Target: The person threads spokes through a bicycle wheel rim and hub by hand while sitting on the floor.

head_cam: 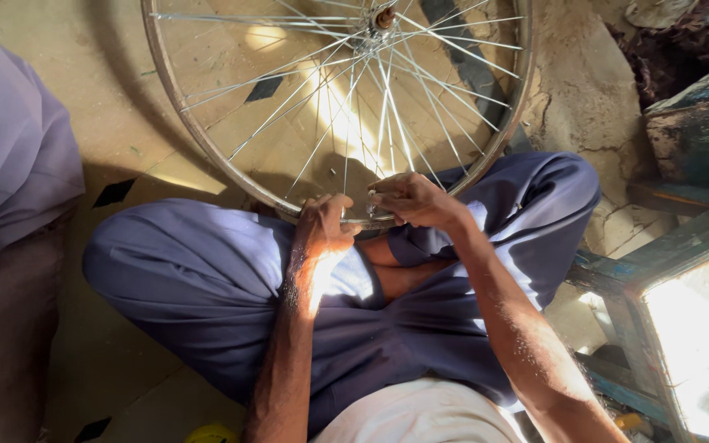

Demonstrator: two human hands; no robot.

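Note:
A bare bicycle wheel stands upright in front of me, its metal rim (176,107) resting between my crossed legs in dark blue trousers (198,271). Thin spokes (289,98) fan from the hub (381,18) at the top edge. My left hand (322,226) grips the lowest part of the rim. My right hand (412,199) is just to its right, fingers pinched around the end of a spoke where it meets the rim. Whether a small tool sits in those fingers is hidden.
Another person in pale violet cloth (10,156) sits at the left edge. A worn blue-green wooden frame (666,246) stands at the right, a cracked wall base (584,90) behind the wheel. The tiled floor (100,74) has small dark diamonds. A yellow object (211,433) peeks out at the bottom.

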